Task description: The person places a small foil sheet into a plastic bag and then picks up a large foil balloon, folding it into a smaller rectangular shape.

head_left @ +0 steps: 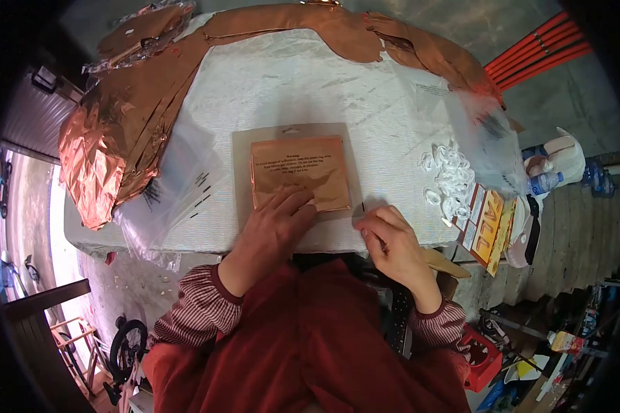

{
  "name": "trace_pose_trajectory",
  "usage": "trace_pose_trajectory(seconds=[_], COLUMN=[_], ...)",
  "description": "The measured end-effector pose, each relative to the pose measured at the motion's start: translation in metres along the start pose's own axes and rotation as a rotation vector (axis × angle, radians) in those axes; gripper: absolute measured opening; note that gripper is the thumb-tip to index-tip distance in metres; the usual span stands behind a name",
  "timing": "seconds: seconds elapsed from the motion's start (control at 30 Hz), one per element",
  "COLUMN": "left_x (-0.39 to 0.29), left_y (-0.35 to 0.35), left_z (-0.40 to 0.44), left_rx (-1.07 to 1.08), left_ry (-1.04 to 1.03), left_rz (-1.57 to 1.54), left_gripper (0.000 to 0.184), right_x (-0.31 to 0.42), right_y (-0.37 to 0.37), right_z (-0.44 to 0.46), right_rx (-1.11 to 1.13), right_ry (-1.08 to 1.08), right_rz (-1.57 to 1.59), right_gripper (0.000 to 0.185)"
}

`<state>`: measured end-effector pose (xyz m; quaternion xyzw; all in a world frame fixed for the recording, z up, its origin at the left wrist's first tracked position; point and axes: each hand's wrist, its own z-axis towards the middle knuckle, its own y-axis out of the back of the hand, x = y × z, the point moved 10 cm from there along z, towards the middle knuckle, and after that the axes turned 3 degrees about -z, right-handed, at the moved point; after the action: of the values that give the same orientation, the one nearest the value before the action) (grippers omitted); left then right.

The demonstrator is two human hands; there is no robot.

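Note:
In front of me a clear plastic bag (242, 165) with a hang hole and printed warning text lies flat on the table. Inside it is a folded copper-coloured foil sheet (296, 162). My left hand (277, 219) rests on the lower part of the bag, its fingers laid over the foil. By the bag's lower right corner is my right hand (391, 241), with thumb and fingers pinched together. Whatever it may hold there is too small to make out.
Copper foil sheets (269, 22) curve along the table's far and left edges. Clear bags (162, 196) lie left, another plastic pile (486, 131) right. White rings or loops (449, 180) sit near printed yellow cards (488, 230). Orange poles (541, 51) stand beyond.

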<state>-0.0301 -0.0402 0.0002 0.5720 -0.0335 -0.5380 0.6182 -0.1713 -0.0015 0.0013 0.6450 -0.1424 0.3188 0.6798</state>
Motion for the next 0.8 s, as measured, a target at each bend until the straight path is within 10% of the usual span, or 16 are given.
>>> trace_pose_trajectory(seconds=[0.43,0.53,0.8], left_x=[0.002,0.003,0.003], left_y=[-0.002,-0.003,-0.001], left_z=[-0.001,-0.002,-0.001], left_rx=[0.007,0.002,-0.008], left_ry=[-0.004,-0.012,-0.007], left_rz=[-0.051,-0.054,-0.110], left_gripper=[0.018,0.018,0.018], right_x=[-0.008,-0.036,0.021], right_y=[-0.006,-0.009,-0.016], right_z=[-0.003,-0.006,0.021], right_rx=[0.179,0.173,0.289], right_ry=[0.014,-0.391,0.162], right_rz=[0.142,0.390,-0.377], right_gripper=[0.012,0.014,0.021])
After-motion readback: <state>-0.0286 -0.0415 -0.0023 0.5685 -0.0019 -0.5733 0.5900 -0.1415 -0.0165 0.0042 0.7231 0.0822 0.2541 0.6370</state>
